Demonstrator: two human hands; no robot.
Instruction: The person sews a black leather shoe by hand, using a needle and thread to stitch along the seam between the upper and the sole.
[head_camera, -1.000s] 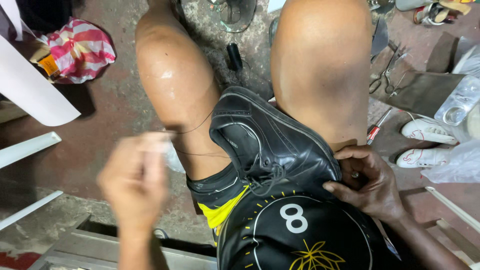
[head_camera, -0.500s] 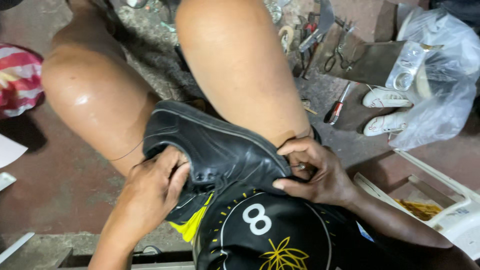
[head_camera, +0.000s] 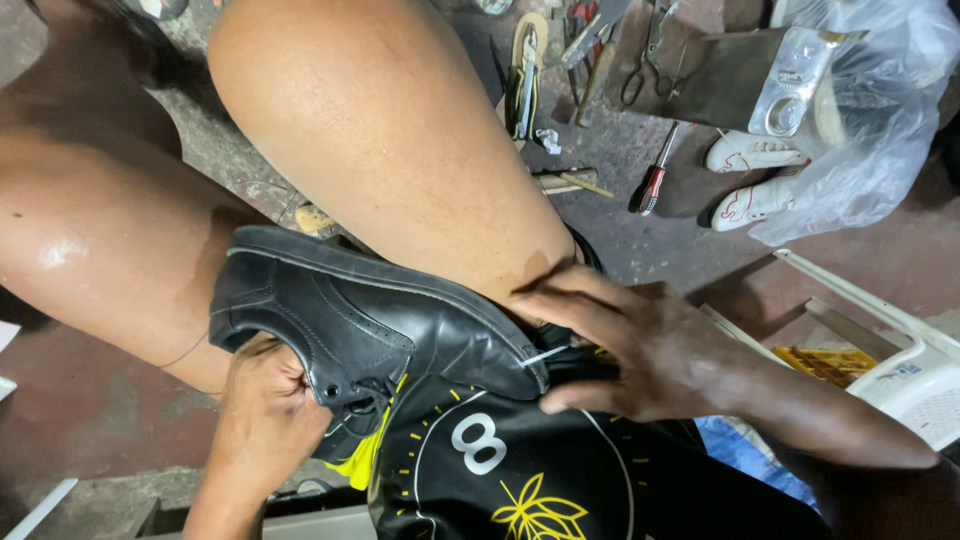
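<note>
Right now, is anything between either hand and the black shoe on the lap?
Nothing visible. The left hand is tucked into the opening of the black shoe, and the right hand presses on its toe end beside the knee. Both hands touch the shoe directly.

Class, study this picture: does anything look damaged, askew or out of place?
The black shoe lies tilted on its side between the person's knees, with the left hand gripping its opening and the right hand pressing its toe end. Tools lie scattered across the floor. No damage is visible.
</note>
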